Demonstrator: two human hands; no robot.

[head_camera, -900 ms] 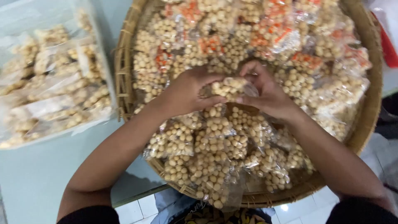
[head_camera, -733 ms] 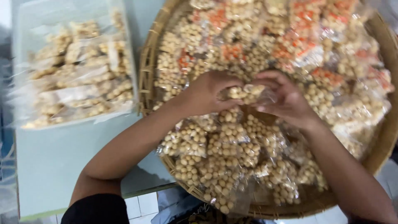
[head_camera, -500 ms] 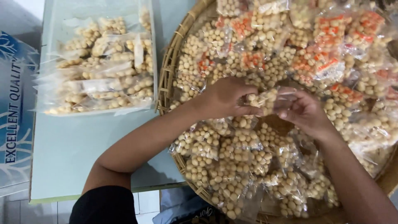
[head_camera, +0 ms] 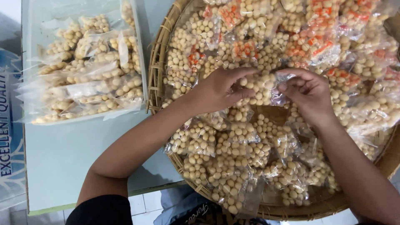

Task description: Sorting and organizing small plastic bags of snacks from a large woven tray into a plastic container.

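Observation:
A small clear plastic packet of pale round snack balls [head_camera: 260, 85] is held between both hands above the middle of a round woven basket tray [head_camera: 157, 66]. My left hand [head_camera: 218, 89] grips the packet's filled end. My right hand [head_camera: 308, 91] pinches its empty open end. The tray is heaped with several similar clear packets [head_camera: 233, 146], some at the far side with orange pieces [head_camera: 310, 43] mixed in.
A large clear plastic bag [head_camera: 85, 66] stuffed with finished packets lies on the pale green table [head_camera: 62, 158] left of the tray. A printed sack edge [head_camera: 8, 125] shows at far left. White tiled floor lies below the table's near edge.
The camera view has swung left, so the tray now sits further right. Both hands keep hold of the same packet; my right hand has slid out along its open end.

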